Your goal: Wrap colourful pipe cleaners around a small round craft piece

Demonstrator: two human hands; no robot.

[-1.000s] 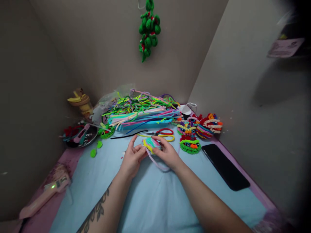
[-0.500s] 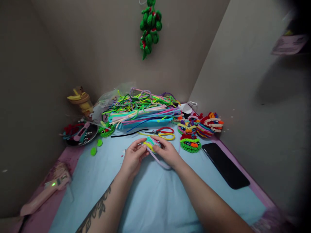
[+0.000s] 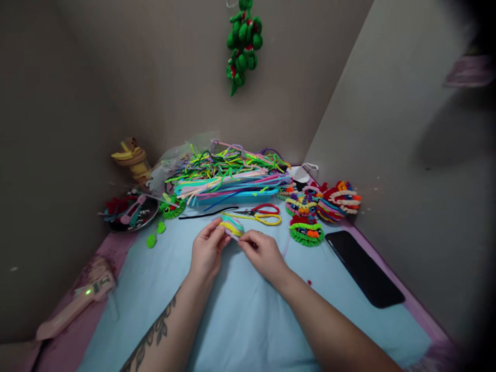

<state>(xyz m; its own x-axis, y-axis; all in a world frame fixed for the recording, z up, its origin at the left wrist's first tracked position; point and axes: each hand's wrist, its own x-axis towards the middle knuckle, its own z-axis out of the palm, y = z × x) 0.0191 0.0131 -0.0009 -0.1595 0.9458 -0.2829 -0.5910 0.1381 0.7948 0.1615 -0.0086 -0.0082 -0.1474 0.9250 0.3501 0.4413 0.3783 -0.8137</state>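
Observation:
Over the blue cloth (image 3: pixel 248 310), my left hand (image 3: pixel 207 245) is closed around the edge of a small rounded piece of pipe cleaners (image 3: pixel 232 225), striped in yellow, mint and white. A lavender pipe cleaner (image 3: pixel 231 235) runs along the near edge of that piece. My right hand (image 3: pixel 263 253) pinches the lavender strand at the right side, its fingertips close to the striped piece. Part of the strand shows again to the right of my wrist. Just beyond my hands lie scissors (image 3: pixel 267 215) with one red and one yellow handle loop.
A blue tray (image 3: pixel 240 196) heaped with pipe cleaners stands at the back. Finished pipe-cleaner heads (image 3: pixel 306 231) and a phone (image 3: pixel 364 268) lie at right. A pink glue gun (image 3: pixel 77 305) with a green light rests at left, near a round dish (image 3: pixel 141 219) of small parts.
My right hand has let go of the striped piece's right side and moved to pinch the lavender pipe cleaner, pulling its loop in. The view has shifted slightly.

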